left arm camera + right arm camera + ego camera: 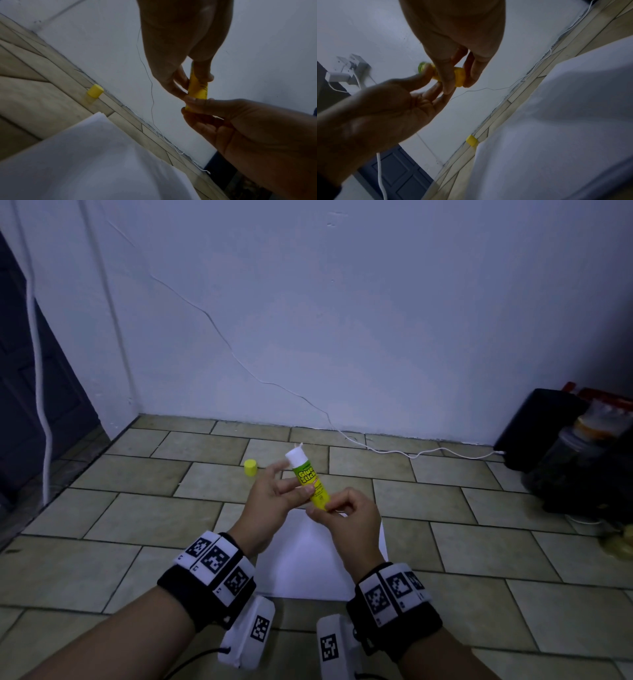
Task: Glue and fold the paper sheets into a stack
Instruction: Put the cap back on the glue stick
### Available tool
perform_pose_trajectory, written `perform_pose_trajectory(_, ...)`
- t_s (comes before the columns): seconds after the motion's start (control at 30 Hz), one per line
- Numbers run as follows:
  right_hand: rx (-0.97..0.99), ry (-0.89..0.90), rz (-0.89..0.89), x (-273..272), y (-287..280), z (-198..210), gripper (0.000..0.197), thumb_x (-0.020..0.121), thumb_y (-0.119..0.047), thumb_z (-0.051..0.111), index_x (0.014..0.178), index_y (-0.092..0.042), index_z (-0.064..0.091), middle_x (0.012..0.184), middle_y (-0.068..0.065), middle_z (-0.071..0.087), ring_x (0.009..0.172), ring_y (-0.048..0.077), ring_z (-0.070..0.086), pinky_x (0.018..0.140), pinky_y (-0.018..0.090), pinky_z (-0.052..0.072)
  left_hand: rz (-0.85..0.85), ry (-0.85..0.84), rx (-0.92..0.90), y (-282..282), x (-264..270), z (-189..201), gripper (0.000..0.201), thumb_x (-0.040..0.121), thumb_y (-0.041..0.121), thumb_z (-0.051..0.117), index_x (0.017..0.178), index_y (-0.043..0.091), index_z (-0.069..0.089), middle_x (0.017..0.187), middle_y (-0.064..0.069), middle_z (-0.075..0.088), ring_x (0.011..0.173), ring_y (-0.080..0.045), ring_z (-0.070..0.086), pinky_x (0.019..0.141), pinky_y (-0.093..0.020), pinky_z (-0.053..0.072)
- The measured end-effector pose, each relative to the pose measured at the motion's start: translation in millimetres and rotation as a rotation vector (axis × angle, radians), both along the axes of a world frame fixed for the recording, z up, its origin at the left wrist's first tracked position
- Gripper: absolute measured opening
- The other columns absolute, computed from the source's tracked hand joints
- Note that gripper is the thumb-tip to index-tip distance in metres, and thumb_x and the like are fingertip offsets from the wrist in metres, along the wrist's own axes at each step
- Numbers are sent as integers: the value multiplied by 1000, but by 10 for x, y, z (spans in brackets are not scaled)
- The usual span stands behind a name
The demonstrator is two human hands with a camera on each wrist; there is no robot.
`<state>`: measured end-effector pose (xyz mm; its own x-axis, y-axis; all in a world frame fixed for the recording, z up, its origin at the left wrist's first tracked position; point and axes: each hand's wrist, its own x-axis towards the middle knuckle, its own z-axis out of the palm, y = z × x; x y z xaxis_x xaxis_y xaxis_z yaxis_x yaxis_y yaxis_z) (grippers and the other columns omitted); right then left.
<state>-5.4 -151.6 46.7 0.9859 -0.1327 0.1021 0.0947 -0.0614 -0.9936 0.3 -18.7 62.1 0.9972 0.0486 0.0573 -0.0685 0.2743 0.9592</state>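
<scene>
Right grip (346,517) pinches glue stick (310,479) base; left grip (274,491) steadies it.

A tiled floor (144,508) of pale, brick-laid tiles with dark grout is carrying everything here. A white paper (308,559) is lying flat on it in the near middle. A yellow cap (250,467) is standing on a tile farther off, a little left of the paper and apart from it. A thin white cable (411,454) is trailing along the far edge by the wall, running right to dark bags (565,460) that are sitting on the floor at the far right.
</scene>
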Motion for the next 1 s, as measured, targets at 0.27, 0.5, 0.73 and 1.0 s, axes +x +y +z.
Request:
perform_pose_trajectory(0.27, -314, 168, 353, 86, -174, 43, 41, 56, -16, 92, 84, -18, 62, 86, -2, 65, 76, 12, 60, 73, 27, 52, -130, 114, 166, 71, 60, -241, 13, 95, 1, 51, 100, 12, 56, 81, -7, 59, 72, -15, 62, 70, -28, 53)
perform_pose_trajectory(0.5, -88, 155, 46, 486, -541, 250, 22, 78, -22, 77, 92, -7, 68, 82, 3, 68, 64, 12, 63, 57, 18, 44, -211, 296, 511, 200, 128, -574, 7, 96, 5, 53, 100, 11, 54, 80, -2, 52, 69, -12, 52, 58, -15, 44)
perform_pose_trajectory(0.73, -487, 12, 231, 1132, -194, 385, 9, 84, -25, 71, 83, -17, 67, 83, 1, 64, 71, 13, 59, 60, 18, 43, -280, 287, 841, 168, 251, -612, 12, 98, 17, 54, 87, 19, 48, 72, 3, 47, 63, -5, 43, 57, -15, 35)
perform_pose_trajectory(1.0, -1378, -4, 836, 1602, 836, 323, 50, 93, -25, 59, 139, -12, 44, 137, 9, 50, 124, 25, 48, 92, 28, 40, -398, 359, 977, 152, 311, -567, 27, 102, 27, 44, 119, 6, 46, 83, 4, 44, 82, -13, 44, 67, -24, 33)
